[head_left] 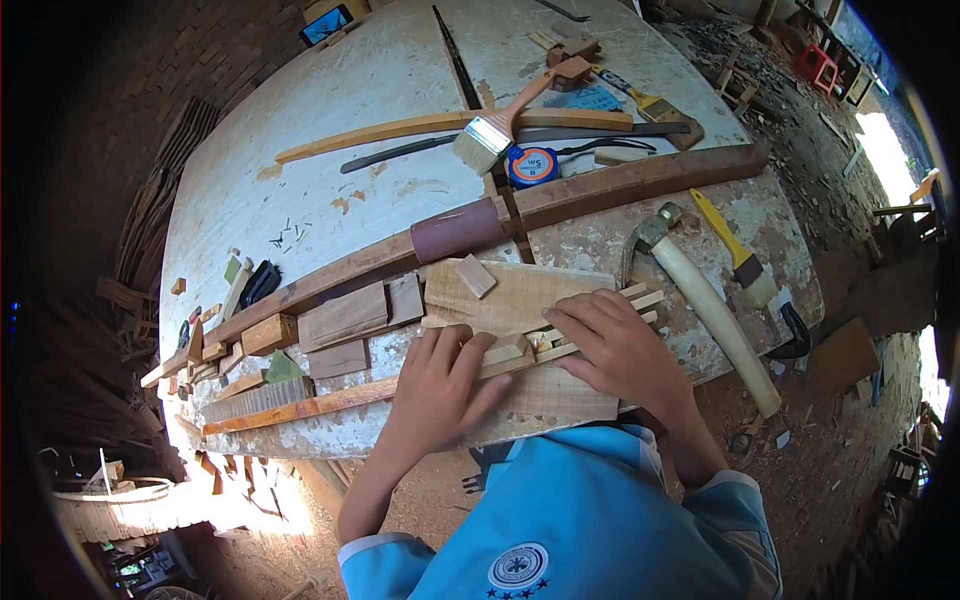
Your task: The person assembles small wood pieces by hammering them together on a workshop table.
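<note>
My left hand (435,385) rests over a long, narrow wooden strip (300,408), its fingers curled across the strip and thumb below. A small pale wood block (508,349) lies on the strip just beside those fingers. To the right, my right hand (615,345) is closed over several thin wooden sticks (640,300), whose ends stick out past it. Beneath both hands is a flat pale board (520,290). A little wood chip (475,276) sits on top of that board. My palms hide the undersides of the pieces.
A hammer (715,315) and a yellow-handled brush (735,250) lie to the right. Across the worktable (230,220) runs a long brown beam (640,185) with rolled sandpaper (460,230) on it. Farther back are a blue tape measure (531,166) and a wide paintbrush (500,125). Wood offcuts (345,315) lie left.
</note>
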Available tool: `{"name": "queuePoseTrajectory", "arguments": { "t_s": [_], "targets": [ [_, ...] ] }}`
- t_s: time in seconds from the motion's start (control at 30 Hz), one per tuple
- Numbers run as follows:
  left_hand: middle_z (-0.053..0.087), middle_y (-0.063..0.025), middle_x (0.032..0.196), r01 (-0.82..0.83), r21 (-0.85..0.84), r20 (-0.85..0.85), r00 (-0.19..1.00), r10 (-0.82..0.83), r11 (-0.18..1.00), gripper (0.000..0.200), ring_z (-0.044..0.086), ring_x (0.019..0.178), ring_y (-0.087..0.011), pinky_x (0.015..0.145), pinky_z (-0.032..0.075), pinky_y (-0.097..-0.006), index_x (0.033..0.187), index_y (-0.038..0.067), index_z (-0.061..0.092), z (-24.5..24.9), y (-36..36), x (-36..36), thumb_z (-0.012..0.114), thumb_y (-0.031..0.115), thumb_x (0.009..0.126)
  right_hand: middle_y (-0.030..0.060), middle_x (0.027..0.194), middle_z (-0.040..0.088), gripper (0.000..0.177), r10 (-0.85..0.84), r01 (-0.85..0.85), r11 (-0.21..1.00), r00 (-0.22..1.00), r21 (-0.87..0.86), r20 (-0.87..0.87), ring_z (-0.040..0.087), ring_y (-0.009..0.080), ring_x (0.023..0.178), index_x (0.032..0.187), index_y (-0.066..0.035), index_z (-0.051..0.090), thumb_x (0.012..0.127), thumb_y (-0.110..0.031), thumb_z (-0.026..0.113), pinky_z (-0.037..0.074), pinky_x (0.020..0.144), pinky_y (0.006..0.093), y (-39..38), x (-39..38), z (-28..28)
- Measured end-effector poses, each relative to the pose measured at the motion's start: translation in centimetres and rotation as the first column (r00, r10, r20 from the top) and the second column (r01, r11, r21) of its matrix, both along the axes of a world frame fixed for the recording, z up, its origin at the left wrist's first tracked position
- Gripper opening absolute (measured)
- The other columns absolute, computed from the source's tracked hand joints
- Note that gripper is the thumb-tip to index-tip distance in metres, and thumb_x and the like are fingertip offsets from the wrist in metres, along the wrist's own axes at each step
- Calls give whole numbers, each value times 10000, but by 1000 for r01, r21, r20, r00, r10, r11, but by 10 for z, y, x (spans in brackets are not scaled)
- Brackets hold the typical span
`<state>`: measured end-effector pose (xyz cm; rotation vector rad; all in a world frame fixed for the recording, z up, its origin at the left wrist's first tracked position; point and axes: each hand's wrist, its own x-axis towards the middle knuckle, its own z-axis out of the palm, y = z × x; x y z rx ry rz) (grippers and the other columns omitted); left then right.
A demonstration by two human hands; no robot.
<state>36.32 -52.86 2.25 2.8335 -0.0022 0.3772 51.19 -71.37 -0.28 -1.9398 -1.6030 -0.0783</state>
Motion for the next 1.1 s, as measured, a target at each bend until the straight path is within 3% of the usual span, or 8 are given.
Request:
{"name": "queuePoseTrajectory", "arguments": {
  "t_s": [0.07,0.43,0.63,0.73,0.8,0.9,1.0,1.1],
  "targets": [
    [533,-104,946,60,88,-14,998,-58,994,397,514,867,-269,752,431,-372,1055,20,564,1,1,4,663,308,800,109,1047,548,514,-5,5,1000,1000,-2,0,523,251,1007,1117,7,543,659,-143,721,397,918,378,0,-1,-1],
    [503,-107,910,192,94,-203,964,-170,977,404,517,846,-265,740,459,-362,1010,-4,541,12,6,25,638,337,817,95,1084,563,552,-75,76,996,997,-56,32,524,238,1015,1121,-10,565,621,-162,743,382,932,388,4,-6,-4],
    [497,-113,895,189,126,-228,961,-157,974,474,525,824,-265,702,473,-352,1005,-10,536,11,3,27,653,392,783,107,1099,569,488,9,-6,1000,985,21,-170,534,260,1038,1116,-22,571,671,-145,732,397,932,402,-2,1,2],
    [502,-111,887,152,86,-181,974,-134,985,469,527,808,-262,686,476,-349,994,-8,542,9,4,24,667,386,772,138,1111,563,402,-52,164,961,897,222,-439,549,297,1033,1104,-18,570,735,-119,695,419,914,412,-31,23,14],
    [508,-108,881,129,42,-135,983,-122,991,457,527,799,-259,679,477,-349,984,-4,549,5,4,20,678,376,766,181,1093,565,351,-526,548,834,824,61,-213,563,338,997,1107,1,557,784,-97,651,435,878,408,-51,43,18],
    [517,-102,869,130,-4,-59,990,-130,992,439,528,789,-255,674,476,-349,973,1,560,1,4,21,691,362,759,212,1077,570,367,-648,590,742,753,-319,-115,564,358,985,1125,18,543,792,-97,643,432,861,400,-68,63,-2],
    [523,-95,860,137,-25,-34,990,-138,990,420,530,785,-251,671,473,-347,969,9,571,0,4,22,699,348,757,229,1056,573,406,-653,594,726,754,-347,-73,568,356,969,1156,24,519,787,-90,645,431,844,393,-69,66,-17],
    [530,-90,854,122,-5,-22,992,-122,993,404,536,777,-244,658,468,-342,967,20,579,0,3,20,716,331,748,227,1007,587,454,-564,498,819,792,-287,-234,573,391,935,1153,33,524,747,-104,673,450,817,417,-77,79,-11]
  ]
}}
